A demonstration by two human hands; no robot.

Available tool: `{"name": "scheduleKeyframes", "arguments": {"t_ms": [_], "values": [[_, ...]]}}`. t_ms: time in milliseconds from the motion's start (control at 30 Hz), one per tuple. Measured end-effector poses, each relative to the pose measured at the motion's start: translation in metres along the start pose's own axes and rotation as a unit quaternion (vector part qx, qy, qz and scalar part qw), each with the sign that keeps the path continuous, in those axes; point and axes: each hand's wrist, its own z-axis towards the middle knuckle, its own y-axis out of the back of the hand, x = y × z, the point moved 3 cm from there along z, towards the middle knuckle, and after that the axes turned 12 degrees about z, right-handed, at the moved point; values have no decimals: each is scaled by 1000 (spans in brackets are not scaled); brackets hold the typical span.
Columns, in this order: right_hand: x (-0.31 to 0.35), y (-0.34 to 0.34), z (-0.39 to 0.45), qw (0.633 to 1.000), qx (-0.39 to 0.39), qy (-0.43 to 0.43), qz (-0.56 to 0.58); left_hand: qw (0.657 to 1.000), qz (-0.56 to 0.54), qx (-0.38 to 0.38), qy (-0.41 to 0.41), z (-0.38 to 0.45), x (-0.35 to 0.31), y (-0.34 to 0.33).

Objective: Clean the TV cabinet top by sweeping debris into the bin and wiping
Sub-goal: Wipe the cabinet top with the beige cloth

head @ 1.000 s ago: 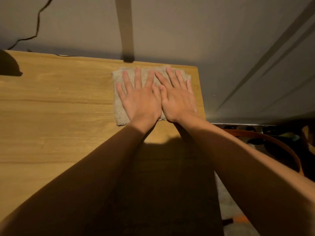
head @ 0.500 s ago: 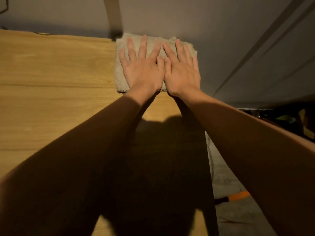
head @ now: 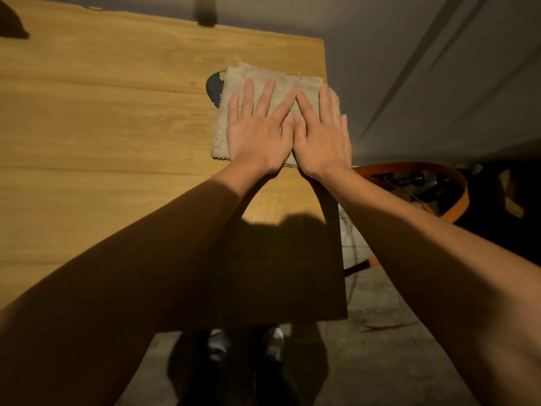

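A folded beige cloth lies flat on the wooden cabinet top, near its right edge. My left hand and my right hand press down on the cloth side by side, palms flat, fingers spread and pointing toward the wall. The thumbs touch each other. The cloth's right corner reaches the cabinet's right edge. An orange-rimmed bin stands on the floor to the right of the cabinet, below its top.
A grey wall runs behind and to the right of the cabinet. A dark object's shadow sits at the far left corner. My feet stand on the concrete floor at the cabinet's front edge.
Both hands have drawn the cloth back from the wall edge toward me along the right side of the top. The bare wood behind the cloth now shows.
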Motion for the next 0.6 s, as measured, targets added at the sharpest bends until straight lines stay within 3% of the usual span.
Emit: {"name": "scheduleKeyframes", "arguments": {"t_ms": [100,333,600], "values": [[-5,0,-37,998,-7,56,-27,1000,-15,1,-12,-39,-5,-1],[-20,-4,-116,992,66,111,-15,995,-74,22,-67,-138,-2,4],[-31,-4,-204,977,119,174,-26,980,42,90,-171,-234,0,4]]}}
